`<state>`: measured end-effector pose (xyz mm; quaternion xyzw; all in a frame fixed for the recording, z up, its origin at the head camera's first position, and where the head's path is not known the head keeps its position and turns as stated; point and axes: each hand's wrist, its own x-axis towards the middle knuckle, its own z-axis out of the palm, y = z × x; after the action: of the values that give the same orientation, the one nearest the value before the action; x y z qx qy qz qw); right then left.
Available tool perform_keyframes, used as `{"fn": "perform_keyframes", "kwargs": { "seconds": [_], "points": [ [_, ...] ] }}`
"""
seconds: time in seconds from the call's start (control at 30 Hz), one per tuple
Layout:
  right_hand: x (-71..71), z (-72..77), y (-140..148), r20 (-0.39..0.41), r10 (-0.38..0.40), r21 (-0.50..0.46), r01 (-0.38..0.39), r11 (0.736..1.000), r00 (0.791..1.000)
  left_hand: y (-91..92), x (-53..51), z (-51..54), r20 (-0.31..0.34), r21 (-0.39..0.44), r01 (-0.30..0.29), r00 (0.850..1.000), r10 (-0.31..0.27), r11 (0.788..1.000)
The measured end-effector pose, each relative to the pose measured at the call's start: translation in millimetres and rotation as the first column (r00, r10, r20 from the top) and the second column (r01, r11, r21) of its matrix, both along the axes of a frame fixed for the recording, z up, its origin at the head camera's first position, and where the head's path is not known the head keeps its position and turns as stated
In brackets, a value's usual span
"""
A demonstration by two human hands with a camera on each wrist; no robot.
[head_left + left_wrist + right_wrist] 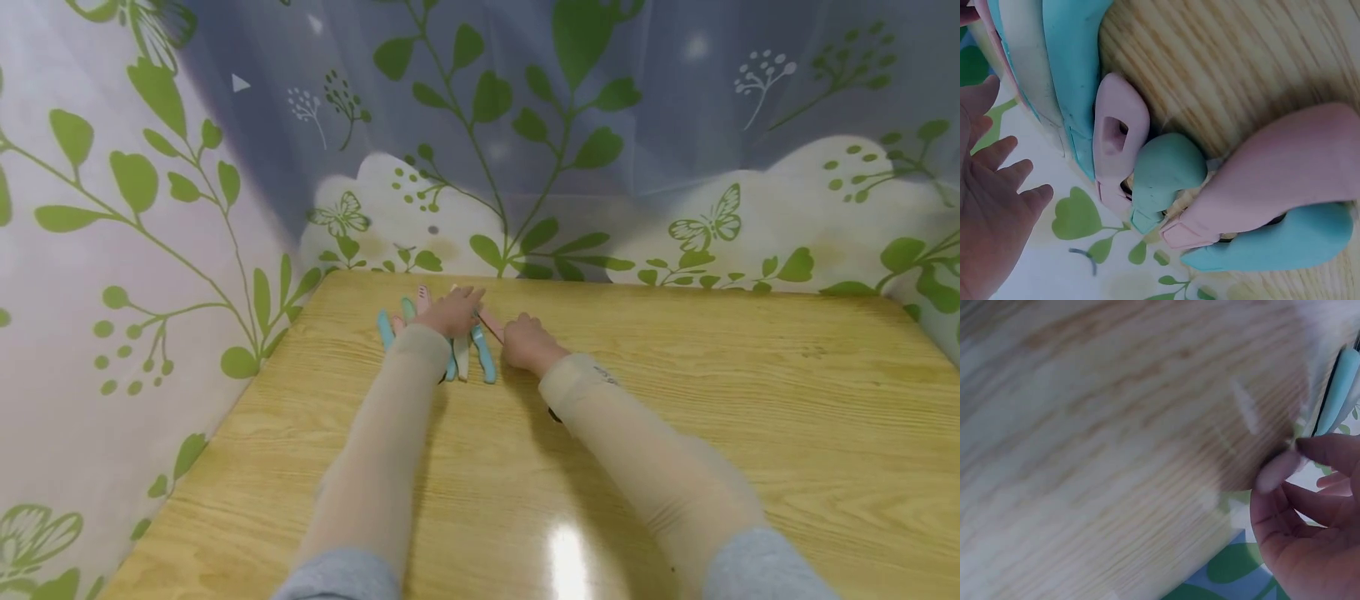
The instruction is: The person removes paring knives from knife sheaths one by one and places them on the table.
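Note:
My right hand (531,343) pinches one end of a slim pink plastic handle (492,325). In the right wrist view, the handle's rounded end (1279,470) shows between thumb and finger. My left hand (452,312) is over a fanned row of pastel plastic handles, its fingers near the pink handle's far end. In the left wrist view, the fingers are extended and apart. The row includes a blue handle (1075,56), a white one (1025,50), a pink one with a slot (1121,122), a green one (1166,172), and others. What the handles belong to is hidden.
The wood-grain table (712,400) extends to the right and toward me. Behind it hangs a leaf-patterned curtain (652,208), and a similar sheet (150,275) borders the left side. A light reflection (567,558) lies near the front.

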<state>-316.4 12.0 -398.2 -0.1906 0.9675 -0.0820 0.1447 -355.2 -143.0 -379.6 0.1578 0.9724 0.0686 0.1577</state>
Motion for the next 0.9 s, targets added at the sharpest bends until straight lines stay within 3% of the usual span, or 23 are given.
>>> {"fn": "perform_keyframes", "kwargs": {
  "seconds": [0.17, 0.37, 0.47, 0.7, 0.9],
  "points": [
    [1.1, 0.4, 4.4, 0.031, -0.033, -0.037, 0.034, 0.999, 0.999, 0.8, -7.3, -5.1, 0.02, 0.003, 0.018, 1.0, -0.018, 1.0],
    [-0.4, 2.4, 10.5, 0.032, -0.063, -0.069, 0.065, 0.996, 0.998, 8.4, 6.6, 4.9, 0.018, 0.002, 0.066, 0.998, -0.066, 0.998],
    [-2.0, 3.0, 15.9, 0.022, -0.036, -0.081, 0.037, 0.996, 0.999, 12.8, 11.3, 7.9, -0.001, -0.034, 0.088, 0.996, -0.088, 0.996],
    [-3.1, 3.8, 31.7, 0.091, -0.037, -0.217, 0.056, 0.975, 0.995, 19.2, 7.6, 2.1, -0.009, -0.1, 0.118, 0.993, -0.119, 0.988],
    [-6.2, 6.8, 44.7, 0.088, -0.051, -0.238, 0.071, 0.969, 0.995, 27.0, 7.3, 1.7, -0.027, -0.11, 0.128, 0.991, -0.132, 0.986]
  ]
}}
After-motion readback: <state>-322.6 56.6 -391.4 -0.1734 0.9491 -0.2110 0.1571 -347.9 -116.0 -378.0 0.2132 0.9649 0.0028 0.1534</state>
